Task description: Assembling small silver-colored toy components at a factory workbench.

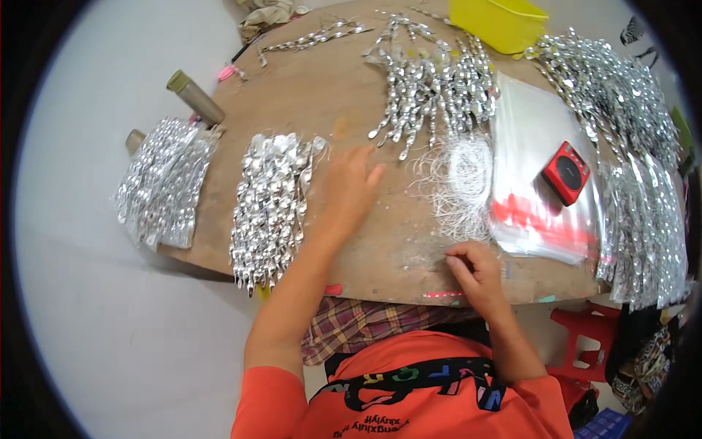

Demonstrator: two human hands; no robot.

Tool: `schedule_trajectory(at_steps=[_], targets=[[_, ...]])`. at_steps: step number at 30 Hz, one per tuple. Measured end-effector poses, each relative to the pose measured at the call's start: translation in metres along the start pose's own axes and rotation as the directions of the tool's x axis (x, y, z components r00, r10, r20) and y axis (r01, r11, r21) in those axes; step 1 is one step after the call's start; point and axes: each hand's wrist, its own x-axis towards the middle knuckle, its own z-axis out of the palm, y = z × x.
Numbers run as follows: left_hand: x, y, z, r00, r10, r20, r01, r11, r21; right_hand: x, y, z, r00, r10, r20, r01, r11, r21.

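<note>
Head view: left hand, loosely open, seemingly empty, apparently reaching beside shiny silver twisted-foil strands; right hand curled, hold unclear. Grasping strands would call for pinching.

Two hands are at one table: one left hand, one right hand. Just left of the left hand lies one silver bundle; farther left are one silver packet and one bottle in full view. Ahead of the right hand are one tangle of white string, one silver heap and one yellow tub. Rightward of it are one pile of plastic bags, one red radio and one red stool. The silver strips farthest right overlap too much to count.
</note>
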Motion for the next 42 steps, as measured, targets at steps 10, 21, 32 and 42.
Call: schedule_trajectory(at_steps=[10,21,32,42], targets=[[0.054,-0.032,0.078,0.878,-0.428,0.213,0.461,0.638,-0.617,0.001,-0.006,0.002,0.999,0.001,0.037,-0.002,1.0,0.014],[-0.081,0.007,-0.043,0.68,-0.479,0.555,0.706,0.227,-0.671,-0.005,0.005,-0.003,0.985,0.169,-0.045,-0.152,0.955,0.256],[-0.196,-0.003,-0.148,0.396,-0.401,0.826,0.793,0.603,-0.088,-0.011,-0.012,-0.009,0.884,0.42,0.205,-0.429,0.556,0.712],[-0.164,0.066,-0.055,0.621,-0.069,0.781,0.751,0.339,-0.567,-0.013,-0.033,0.014,0.914,0.074,0.399,-0.168,0.964,0.207]])
